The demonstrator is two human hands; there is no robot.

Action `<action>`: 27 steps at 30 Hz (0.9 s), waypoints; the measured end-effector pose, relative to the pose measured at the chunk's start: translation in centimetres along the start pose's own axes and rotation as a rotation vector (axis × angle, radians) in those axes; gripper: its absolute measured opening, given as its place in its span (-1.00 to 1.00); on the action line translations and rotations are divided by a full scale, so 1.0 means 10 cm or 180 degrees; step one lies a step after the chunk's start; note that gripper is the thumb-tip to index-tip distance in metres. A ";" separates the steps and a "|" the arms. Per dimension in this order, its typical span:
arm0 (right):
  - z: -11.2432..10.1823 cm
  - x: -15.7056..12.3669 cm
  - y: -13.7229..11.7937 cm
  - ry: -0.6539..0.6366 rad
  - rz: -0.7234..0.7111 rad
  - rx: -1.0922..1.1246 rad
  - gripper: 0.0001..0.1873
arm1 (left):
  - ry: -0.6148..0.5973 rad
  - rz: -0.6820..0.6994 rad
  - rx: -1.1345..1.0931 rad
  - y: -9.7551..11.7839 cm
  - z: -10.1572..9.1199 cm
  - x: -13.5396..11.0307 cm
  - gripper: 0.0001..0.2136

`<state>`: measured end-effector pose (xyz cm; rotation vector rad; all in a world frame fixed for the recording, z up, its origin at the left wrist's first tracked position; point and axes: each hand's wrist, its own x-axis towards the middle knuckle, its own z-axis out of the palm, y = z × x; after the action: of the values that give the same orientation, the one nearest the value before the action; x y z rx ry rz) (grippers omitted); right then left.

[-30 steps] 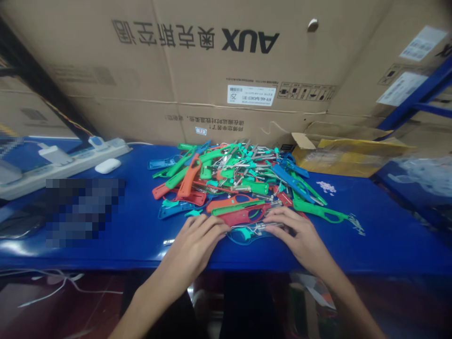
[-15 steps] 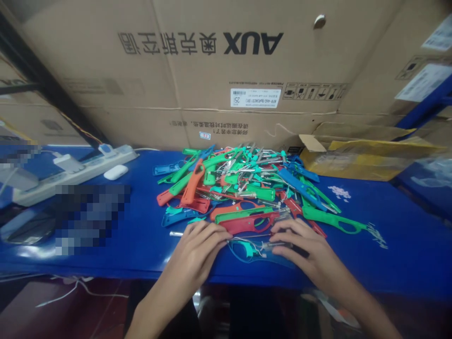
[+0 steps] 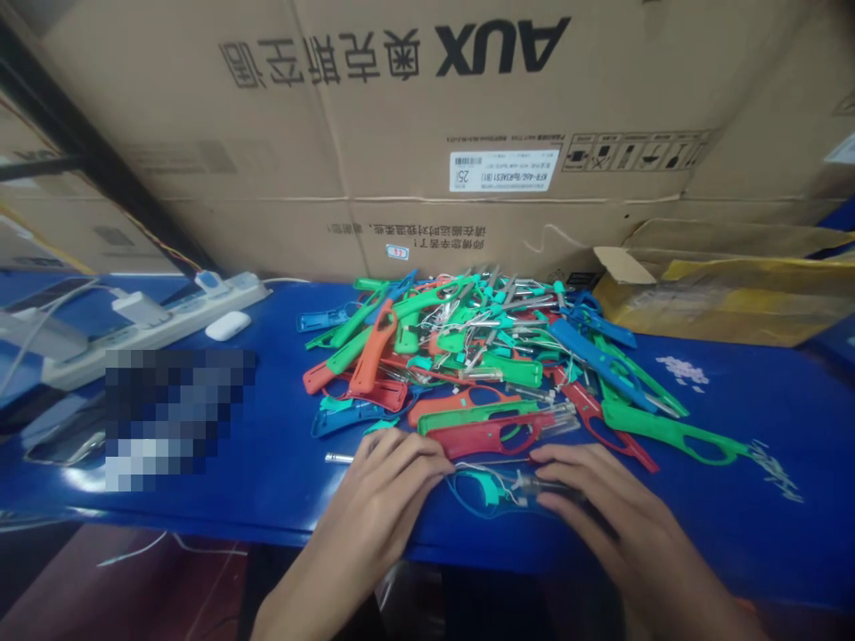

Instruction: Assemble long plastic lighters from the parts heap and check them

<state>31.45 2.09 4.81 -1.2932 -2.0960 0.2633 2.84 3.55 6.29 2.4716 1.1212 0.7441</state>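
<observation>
Near the table's front edge lies an opened stick lighter with a blue shell (image 3: pixel 460 503), a teal trigger (image 3: pixel 492 487) and thin white wires. My left hand (image 3: pixel 401 476) is closed over its left part, fingertips pressed down by the wires. A metal nozzle tube (image 3: pixel 338 458) sticks out left of that hand. My right hand (image 3: pixel 601 490) pinches the lighter's clear fuel tank (image 3: pixel 527 483) at the right end; something dark under its fingers cannot be made out. Between the hands runs a thin rod (image 3: pixel 494 461). A red lighter shell (image 3: pixel 481 438) lies just behind my fingers.
A heap of green, red, orange and blue lighter parts (image 3: pixel 454 329) lies behind my hands. Small white pieces (image 3: pixel 681 372) and thin pins (image 3: pixel 775 472) lie right. A power strip (image 3: pixel 160 325), a white case (image 3: pixel 228 326) and a phone (image 3: pixel 67 441) lie left. Cardboard boxes (image 3: pixel 374 151) stand behind.
The view has shifted a little, so everything sits slightly further right. Both hands stay at the blue lighter, with little visible change in their grip.
</observation>
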 end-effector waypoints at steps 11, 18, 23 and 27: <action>-0.04 0.03 -0.03 -0.0318 0.0186 0.0333 -0.68 | -0.0031 -0.0131 -0.0001 0.01 0.01 -0.01 -0.80; -0.07 0.01 0.00 -0.0288 -0.0012 0.0062 -0.76 | 0.0018 -0.0091 0.0035 0.01 0.01 0.00 -0.83; -0.05 0.02 0.00 -0.0152 -0.0105 0.0001 -0.76 | 0.0013 -0.0061 0.0063 0.02 0.00 0.00 -0.82; -0.05 0.01 -0.02 -0.0303 0.0087 0.0395 -0.65 | 0.0008 -0.0011 0.0082 0.01 -0.01 0.00 -0.82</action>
<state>31.58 1.98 5.40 -1.2584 -2.1061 0.4677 2.88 3.49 6.39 2.4899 1.1425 0.7367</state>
